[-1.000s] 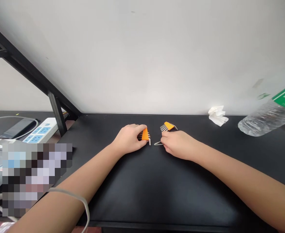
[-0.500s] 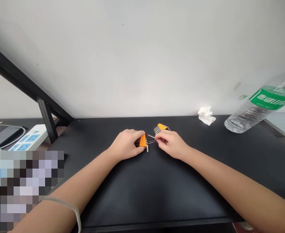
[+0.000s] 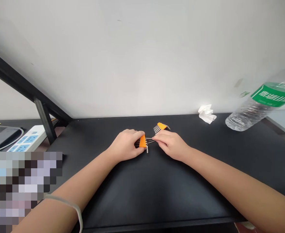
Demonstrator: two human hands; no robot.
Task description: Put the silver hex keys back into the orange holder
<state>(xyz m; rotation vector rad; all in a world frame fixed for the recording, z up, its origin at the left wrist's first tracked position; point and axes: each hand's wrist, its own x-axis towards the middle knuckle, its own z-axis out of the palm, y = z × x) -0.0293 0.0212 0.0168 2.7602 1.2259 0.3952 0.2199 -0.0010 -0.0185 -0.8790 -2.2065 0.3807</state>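
My left hand is closed round an orange hex key holder with several metal hex keys in it; one bent end sticks out at the lower right. My right hand pinches a thin hex key, whose far end meets the upper edge of the holder. Whether it sits inside a slot is too small to tell. Other thin keys lie on the black tabletop between the hands, partly hidden by the right fingers. Just behind the right hand lies a second orange holder with several keys.
A crumpled white tissue lies near the wall at the back right. Beside it a clear bottle with a green label stands near the right edge. At the left are a black metal frame and a white power strip.
My right hand has brought the thin hex key leftward and levelled it, so its tip now reaches the orange holder. My left hand stays in place, gripping the holder.
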